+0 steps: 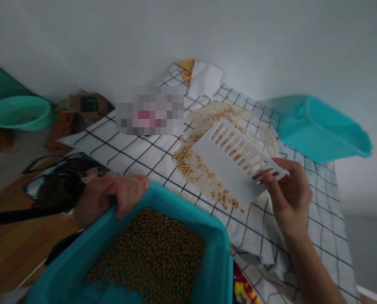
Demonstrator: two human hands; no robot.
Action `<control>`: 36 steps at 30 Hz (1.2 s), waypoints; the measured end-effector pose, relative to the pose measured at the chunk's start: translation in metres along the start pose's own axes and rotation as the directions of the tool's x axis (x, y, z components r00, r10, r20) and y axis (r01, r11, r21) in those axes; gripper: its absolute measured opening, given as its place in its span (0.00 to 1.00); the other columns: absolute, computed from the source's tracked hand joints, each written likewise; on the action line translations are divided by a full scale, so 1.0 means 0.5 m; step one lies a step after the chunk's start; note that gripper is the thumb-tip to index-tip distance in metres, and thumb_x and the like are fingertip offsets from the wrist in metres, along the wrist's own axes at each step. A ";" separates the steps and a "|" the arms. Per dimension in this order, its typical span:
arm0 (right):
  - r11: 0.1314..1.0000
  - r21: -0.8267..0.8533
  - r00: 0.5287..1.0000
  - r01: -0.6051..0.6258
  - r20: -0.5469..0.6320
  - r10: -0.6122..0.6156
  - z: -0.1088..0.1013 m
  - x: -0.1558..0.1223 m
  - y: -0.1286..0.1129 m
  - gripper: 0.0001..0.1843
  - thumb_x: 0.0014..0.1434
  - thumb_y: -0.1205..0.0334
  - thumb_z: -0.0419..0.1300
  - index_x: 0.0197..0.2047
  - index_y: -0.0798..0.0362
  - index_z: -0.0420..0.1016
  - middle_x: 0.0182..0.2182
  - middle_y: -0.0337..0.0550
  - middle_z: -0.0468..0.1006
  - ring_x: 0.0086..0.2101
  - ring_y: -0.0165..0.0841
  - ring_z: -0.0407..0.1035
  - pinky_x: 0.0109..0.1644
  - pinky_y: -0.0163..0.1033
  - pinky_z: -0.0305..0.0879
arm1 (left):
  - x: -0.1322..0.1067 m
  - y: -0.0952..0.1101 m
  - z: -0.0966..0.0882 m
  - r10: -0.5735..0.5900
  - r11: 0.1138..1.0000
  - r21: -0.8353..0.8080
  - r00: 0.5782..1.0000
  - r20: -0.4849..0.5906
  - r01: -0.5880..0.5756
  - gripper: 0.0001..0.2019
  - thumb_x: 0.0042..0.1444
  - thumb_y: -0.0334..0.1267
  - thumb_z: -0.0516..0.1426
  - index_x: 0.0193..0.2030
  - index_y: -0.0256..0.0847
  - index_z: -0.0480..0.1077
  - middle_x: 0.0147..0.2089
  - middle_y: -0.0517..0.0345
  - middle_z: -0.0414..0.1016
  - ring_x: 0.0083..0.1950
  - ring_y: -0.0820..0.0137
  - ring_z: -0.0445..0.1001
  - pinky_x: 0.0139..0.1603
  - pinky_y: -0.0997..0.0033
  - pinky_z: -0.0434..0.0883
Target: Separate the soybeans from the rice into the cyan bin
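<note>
My left hand [119, 193] is closed over the rim of a teal plastic tub [188, 202] at the near edge. Round yellow-brown beans [157, 253] cover most of the tub's bottom. In my right hand [289, 198] is a white slotted plastic panel [220, 156], pinched at its right end between thumb and fingers. The panel is tilted above a spread of pale rice grains [197, 169] mixed with loose yellow beans [184, 162]. This mixture lies on a white cloth with black grid lines [138, 156].
A second teal container [324, 131] stands at the table's right, by the wall. White paper [205, 78] and a yellow piece [187, 67] lie at the far corner. A pixelated patch hides something at back left. A green basin [19, 112] and dark bag [58, 181] are left.
</note>
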State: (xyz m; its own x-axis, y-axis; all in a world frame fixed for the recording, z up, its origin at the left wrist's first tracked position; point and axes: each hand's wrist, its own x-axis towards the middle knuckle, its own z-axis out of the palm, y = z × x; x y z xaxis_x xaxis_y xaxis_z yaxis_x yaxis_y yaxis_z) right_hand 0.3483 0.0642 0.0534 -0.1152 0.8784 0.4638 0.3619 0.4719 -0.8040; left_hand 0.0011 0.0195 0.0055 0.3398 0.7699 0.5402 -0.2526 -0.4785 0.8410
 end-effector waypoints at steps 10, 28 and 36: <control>0.997 0.040 0.993 -0.064 -0.097 0.068 0.005 0.016 0.021 0.09 0.66 0.58 0.67 0.49 0.47 0.77 0.30 0.37 0.78 0.26 0.30 0.73 0.31 0.36 0.70 | -0.019 -0.013 0.024 0.005 0.995 -0.094 0.986 -0.165 -0.021 0.34 0.75 0.43 0.33 0.19 0.42 0.62 0.12 0.61 0.59 0.14 0.70 0.57 0.31 0.58 0.61; 0.949 0.144 0.956 -0.279 -0.054 0.290 -0.004 0.025 0.082 0.10 0.63 0.58 0.68 0.47 0.48 0.77 0.29 0.35 0.79 0.28 0.30 0.72 0.34 0.33 0.67 | -0.022 -0.009 0.003 0.002 1.000 -0.030 1.000 -0.021 -0.002 0.34 0.76 0.43 0.33 0.21 0.40 0.64 0.15 0.60 0.67 0.18 0.70 0.66 0.34 0.59 0.67; 0.945 0.137 0.949 -0.298 -0.066 0.309 -0.004 0.026 0.080 0.10 0.63 0.58 0.68 0.47 0.48 0.78 0.28 0.35 0.79 0.28 0.31 0.72 0.33 0.33 0.65 | -0.024 -0.009 0.012 -0.019 1.000 -0.018 0.996 -0.083 0.018 0.34 0.76 0.43 0.34 0.20 0.40 0.64 0.16 0.62 0.66 0.19 0.71 0.66 0.34 0.59 0.68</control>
State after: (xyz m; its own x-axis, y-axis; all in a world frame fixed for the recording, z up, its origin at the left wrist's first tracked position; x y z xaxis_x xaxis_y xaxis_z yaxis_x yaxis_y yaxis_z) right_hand 0.3633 0.0942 0.0280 0.0638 0.9743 0.2159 0.2497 0.1939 -0.9487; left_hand 0.0035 0.0097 -0.0045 0.2687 0.8112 0.5194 -0.2632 -0.4568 0.8497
